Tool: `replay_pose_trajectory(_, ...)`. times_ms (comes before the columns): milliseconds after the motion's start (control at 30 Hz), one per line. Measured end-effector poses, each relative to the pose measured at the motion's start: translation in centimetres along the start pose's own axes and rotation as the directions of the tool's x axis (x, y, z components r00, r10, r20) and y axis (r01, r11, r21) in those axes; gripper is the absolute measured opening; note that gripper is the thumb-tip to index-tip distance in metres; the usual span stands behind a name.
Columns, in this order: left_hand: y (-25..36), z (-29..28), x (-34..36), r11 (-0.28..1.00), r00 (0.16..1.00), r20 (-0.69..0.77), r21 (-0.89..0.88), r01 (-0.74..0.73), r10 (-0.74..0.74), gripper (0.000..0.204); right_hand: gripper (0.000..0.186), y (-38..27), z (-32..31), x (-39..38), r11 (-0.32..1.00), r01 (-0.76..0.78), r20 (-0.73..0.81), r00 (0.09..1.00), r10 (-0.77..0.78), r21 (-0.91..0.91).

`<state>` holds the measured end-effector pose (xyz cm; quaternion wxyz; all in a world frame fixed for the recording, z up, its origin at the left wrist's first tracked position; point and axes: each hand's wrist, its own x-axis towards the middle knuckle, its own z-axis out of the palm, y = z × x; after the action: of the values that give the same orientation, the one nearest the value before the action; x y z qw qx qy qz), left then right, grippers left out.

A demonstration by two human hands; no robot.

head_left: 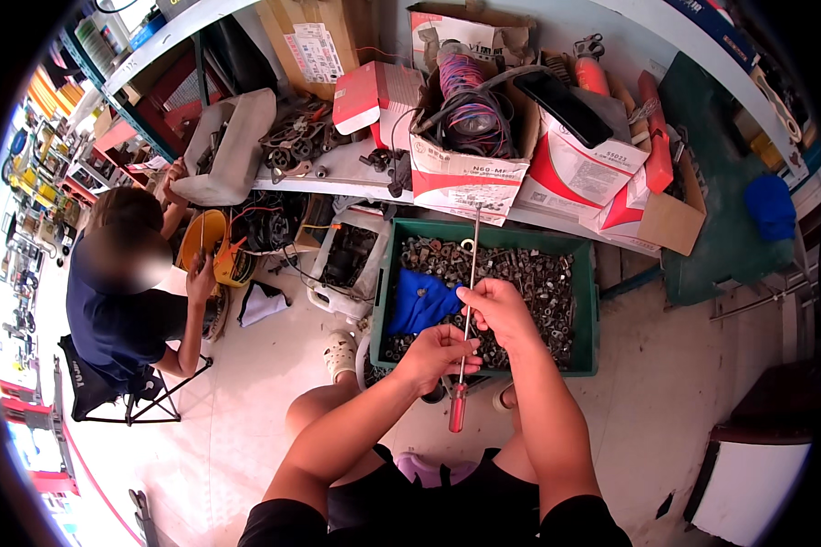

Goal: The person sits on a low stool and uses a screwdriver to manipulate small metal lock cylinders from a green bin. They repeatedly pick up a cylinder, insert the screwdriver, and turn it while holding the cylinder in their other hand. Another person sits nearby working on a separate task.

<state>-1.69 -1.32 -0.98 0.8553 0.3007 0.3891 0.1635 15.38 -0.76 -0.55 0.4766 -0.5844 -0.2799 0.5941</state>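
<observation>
While L hand (438, 357) pinches screwdriver (466, 330) nr handle (458, 408), R hand (504, 312) grips shaft (473, 260) higher, prob. steadying it o/ green bin (591, 301).

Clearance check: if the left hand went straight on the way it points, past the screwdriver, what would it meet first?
Beyond the screwdriver, the left hand would probably meet the right wrist first; depth is unclear here, so it might pass above or below.
</observation>
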Motion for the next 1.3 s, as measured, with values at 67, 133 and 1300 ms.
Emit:
replay_pose_trajectory(67,-0.2,0.0,0.1,1.000,1.000,-0.014,0.016,-0.005,0.006,0.010,0.025,0.0,0.1,0.0,0.999,-0.016,-0.057,0.998,0.014,-0.030)
replay_pose_trajectory(133,0.0,0.1,0.1,0.999,1.000,-0.028,0.054,0.004,-0.002,0.010,0.026,-0.1,0.1,-0.2,0.998,-0.019,-0.056,0.998,0.015,-0.063)
replay_pose_trajectory(1300,-0.4,0.0,-0.8,0.999,1.000,-0.017,0.030,0.010,-0.009,0.020,0.022,-1.5,-1.4,-0.2,0.986,-0.126,0.196,0.975,0.103,0.108)
